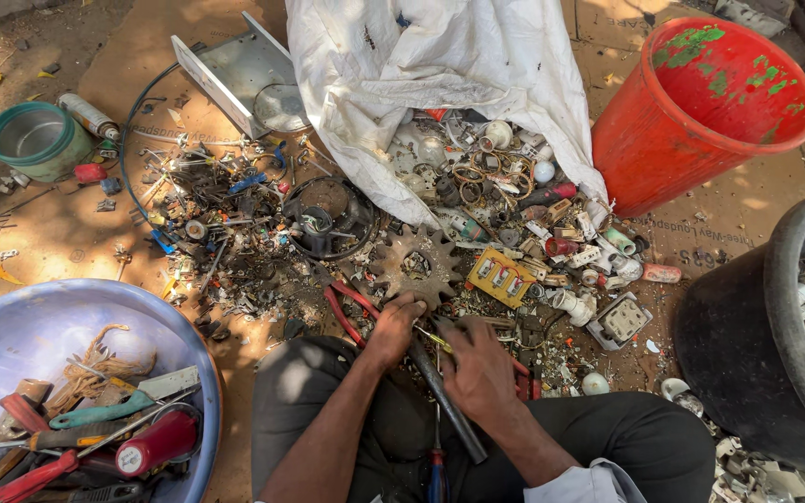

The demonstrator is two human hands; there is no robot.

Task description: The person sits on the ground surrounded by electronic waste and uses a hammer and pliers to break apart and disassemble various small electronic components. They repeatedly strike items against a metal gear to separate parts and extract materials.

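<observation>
A white sack (440, 74) is showing grey creases above a jumble of rusty brown, silver and cream scrap (505, 224). A red bucket (691, 112) is wearing flaking green patches on its inside. A black tub (757, 345) is sitting dark at the right edge. A pale blue basin (11, 335) is holding red-handled and teal-handled tools (95, 438). A yellow switch plate (500, 277) is glowing among the dull metal. A teal-rimmed tin (34, 140) is showing a grey inside. Red-handled pliers (347, 307) are lying on brown cardboard (142, 65). A dark grey rod (444, 396) is crossing black trousers (645, 438).
</observation>
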